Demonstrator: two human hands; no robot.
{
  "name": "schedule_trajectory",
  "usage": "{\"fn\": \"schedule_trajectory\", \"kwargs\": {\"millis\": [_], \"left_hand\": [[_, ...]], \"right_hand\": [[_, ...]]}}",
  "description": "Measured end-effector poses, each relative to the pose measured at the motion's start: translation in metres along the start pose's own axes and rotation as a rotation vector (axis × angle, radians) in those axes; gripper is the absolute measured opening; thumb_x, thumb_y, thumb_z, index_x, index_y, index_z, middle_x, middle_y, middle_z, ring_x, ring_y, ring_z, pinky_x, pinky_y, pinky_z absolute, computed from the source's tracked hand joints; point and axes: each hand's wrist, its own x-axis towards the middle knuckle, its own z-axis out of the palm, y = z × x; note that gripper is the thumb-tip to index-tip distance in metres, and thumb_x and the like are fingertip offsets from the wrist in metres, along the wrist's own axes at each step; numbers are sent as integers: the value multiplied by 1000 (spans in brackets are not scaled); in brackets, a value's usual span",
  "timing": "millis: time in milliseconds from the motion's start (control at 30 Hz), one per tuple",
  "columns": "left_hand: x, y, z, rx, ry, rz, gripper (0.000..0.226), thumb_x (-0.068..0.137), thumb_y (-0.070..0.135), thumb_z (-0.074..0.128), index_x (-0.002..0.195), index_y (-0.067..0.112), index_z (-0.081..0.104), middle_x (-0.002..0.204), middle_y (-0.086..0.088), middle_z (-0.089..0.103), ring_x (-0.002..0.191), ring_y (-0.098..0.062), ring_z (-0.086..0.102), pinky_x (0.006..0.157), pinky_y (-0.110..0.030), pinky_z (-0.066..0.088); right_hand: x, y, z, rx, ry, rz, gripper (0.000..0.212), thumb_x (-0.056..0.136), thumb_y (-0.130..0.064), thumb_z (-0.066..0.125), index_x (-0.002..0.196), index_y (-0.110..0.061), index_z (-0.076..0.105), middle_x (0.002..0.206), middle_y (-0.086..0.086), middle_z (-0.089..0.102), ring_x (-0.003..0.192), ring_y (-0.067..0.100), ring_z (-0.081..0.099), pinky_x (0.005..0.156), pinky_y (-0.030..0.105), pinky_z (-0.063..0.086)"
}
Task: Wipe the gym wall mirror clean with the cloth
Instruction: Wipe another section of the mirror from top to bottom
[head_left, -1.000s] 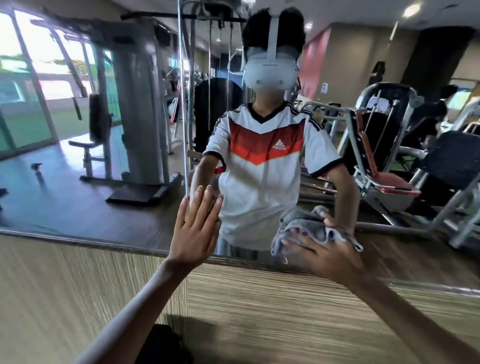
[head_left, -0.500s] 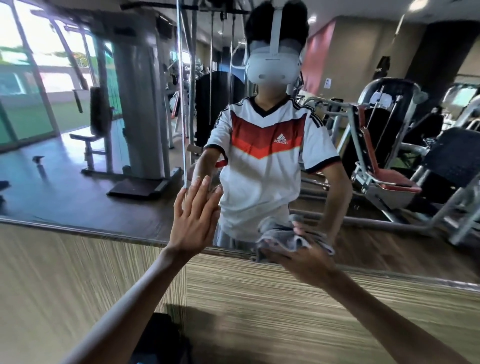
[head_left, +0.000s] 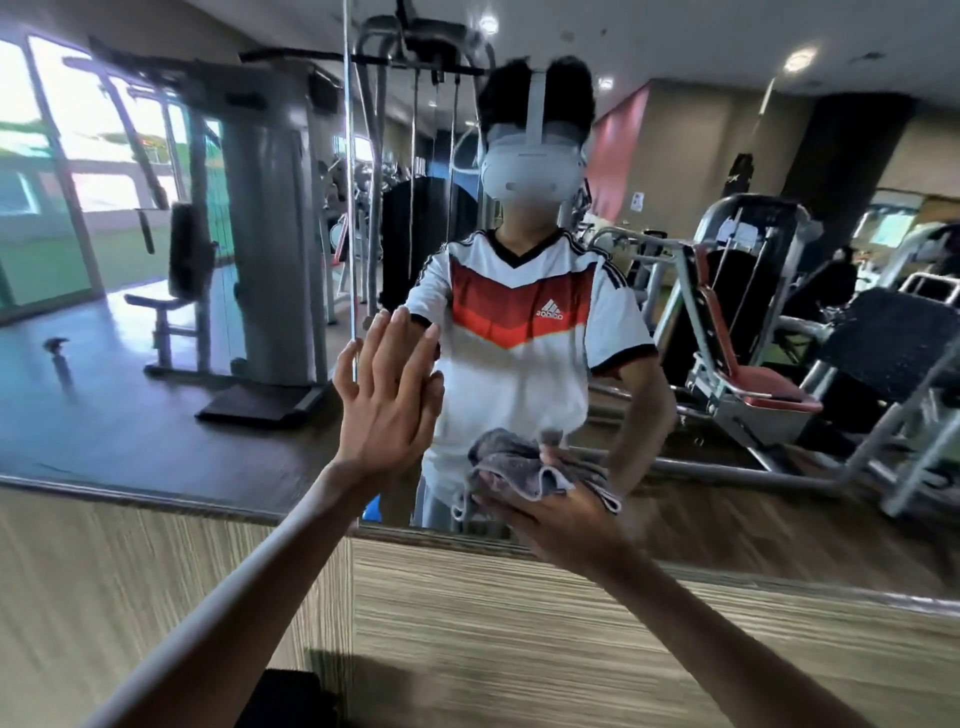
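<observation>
The wall mirror (head_left: 156, 415) fills the upper part of the head view and reflects the gym and a person in a white and red shirt. My left hand (head_left: 387, 405) lies flat on the glass with straight fingers, beside a vertical seam between two mirror panels. Low on the right panel, my right hand (head_left: 550, 514) presses a bunched grey cloth (head_left: 519, 467) against the glass near the mirror's bottom edge. The fingers are spread over the cloth, and part of it hangs below them.
Below the mirror runs a striped wood-grain wall panel (head_left: 571, 649). A dark object (head_left: 291, 699) sits at the bottom edge between my arms. Weight machines and benches appear only as reflections.
My right hand has slid the cloth to the left along the mirror's lower edge, closer to my left hand. My left hand has stayed flat on the glass.
</observation>
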Motion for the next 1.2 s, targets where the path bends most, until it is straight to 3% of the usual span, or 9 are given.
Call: {"fn": "schedule_trajectory", "kwargs": {"millis": [100, 200, 333, 400, 567, 900, 967, 1100, 1200], "left_hand": [[7, -4, -4, 8, 6, 5, 54, 98, 32, 43, 149, 23, 31, 156, -11, 21, 146, -25, 14, 109, -56, 27], [26, -4, -8, 10, 18, -10, 49, 99, 32, 41, 147, 20, 38, 156, -10, 21, 144, -27, 16, 107, -62, 31], [58, -5, -17, 2, 26, -13, 50, 101, 31, 37, 149, 17, 38, 154, -12, 26, 141, -31, 25, 105, -63, 33], [70, -11, -21, 15, 36, 4, 50, 100, 31, 37, 149, 17, 37, 153, -11, 26, 141, -30, 25, 104, -62, 34], [88, -22, -33, 45, 38, 61, 51, 99, 34, 39, 147, 18, 41, 151, -13, 31, 138, -30, 28, 108, -53, 24], [182, -17, -47, 158, 55, 103, 58, 102, 36, 30, 154, 11, 31, 162, -20, 23, 152, -31, 15, 120, -42, 3], [200, -16, -51, 166, 90, 130, 60, 101, 33, 32, 155, 7, 29, 162, -21, 23, 152, -31, 15, 122, -41, 2], [224, -26, -63, 213, 111, 253, 58, 98, 27, 36, 152, 5, 36, 159, -22, 29, 150, -31, 20, 120, -42, 1], [239, -32, -70, 240, 129, 298, 55, 101, 26, 31, 150, 5, 41, 159, -18, 32, 149, -27, 26, 121, -42, 3]], "right_hand": [[-14, 38, -7, -44, 27, 1, 47, 103, -15, 43, 150, -20, 45, 156, 2, 39, 128, 19, 56, 117, 62, 23], [43, 75, -40, 41, 199, 338, 44, 105, -28, 38, 148, -25, 48, 157, 4, 37, 136, 17, 47, 97, 49, 47], [117, 82, -59, 37, 297, 490, 47, 105, -32, 42, 150, -23, 44, 159, 7, 33, 143, 21, 40, 101, 49, 45], [126, 69, -54, 12, 306, 426, 47, 103, -33, 45, 149, -23, 46, 158, 5, 33, 142, 19, 42, 102, 49, 46], [86, 87, -46, -120, 166, -60, 46, 101, -27, 49, 147, -28, 48, 153, -2, 45, 137, 12, 47, 111, 48, 37], [214, 198, -112, -106, 372, 452, 45, 106, -33, 37, 150, -26, 44, 160, 4, 33, 146, 18, 36, 93, 41, 40], [220, 190, -107, -121, 352, 365, 45, 104, -32, 42, 149, -24, 47, 160, 3, 34, 143, 18, 39, 89, 40, 41], [192, 228, -119, -235, 218, -105, 44, 107, -31, 29, 144, -24, 52, 154, 2, 44, 127, 17, 55, 81, 37, 43], [197, 292, -136, -287, 204, -49, 47, 105, -35, 30, 150, -26, 43, 156, 2, 39, 134, 20, 50, 89, 39, 38]]}}
